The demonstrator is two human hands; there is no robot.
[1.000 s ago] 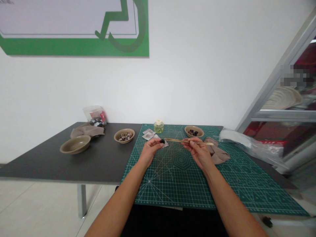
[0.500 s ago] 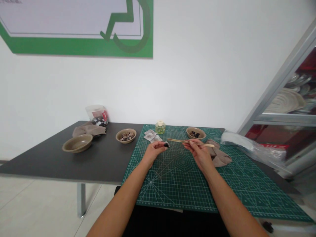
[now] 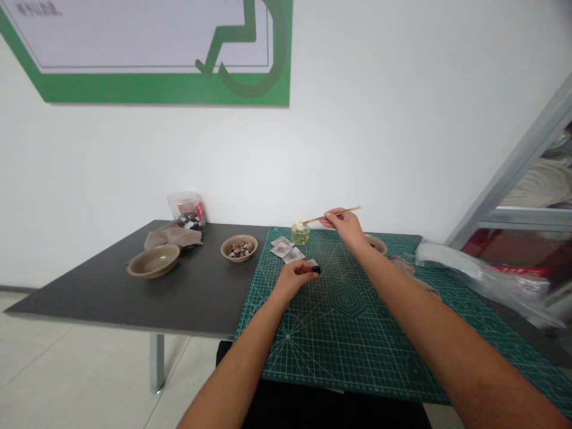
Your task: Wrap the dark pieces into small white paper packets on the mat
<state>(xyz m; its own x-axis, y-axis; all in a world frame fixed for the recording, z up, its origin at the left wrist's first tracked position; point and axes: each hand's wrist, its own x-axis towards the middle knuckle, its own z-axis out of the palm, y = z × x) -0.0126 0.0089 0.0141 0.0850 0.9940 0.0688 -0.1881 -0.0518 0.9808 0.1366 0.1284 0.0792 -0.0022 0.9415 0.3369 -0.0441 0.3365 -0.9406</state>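
My left hand (image 3: 295,280) pinches a small black piece (image 3: 316,270) just above the green cutting mat (image 3: 313,351). Farther back, my right hand (image 3: 345,225) is closed around a thin brush-like stick (image 3: 319,218). The stick's tip is at the pale top of a small glass jar (image 3: 300,233) holding greenish liquid. Several grey-patterned paper squares (image 3: 282,246) lie between the jar and my left hand, which partly covers one. A bowl with dark pieces (image 3: 376,243) is partly hidden behind my right forearm.
On the dark table (image 3: 187,304), a bowl of brownish pieces (image 3: 239,248), another tan bowl (image 3: 154,261), a brown cloth (image 3: 172,236) and a clear tub (image 3: 186,208) stand left. Clear plastic wrapping (image 3: 473,274) lies at the right.
My right hand has moved back and left, bringing the stick's tip to the jar. My left hand still pinches the black piece. The view has shifted slightly.
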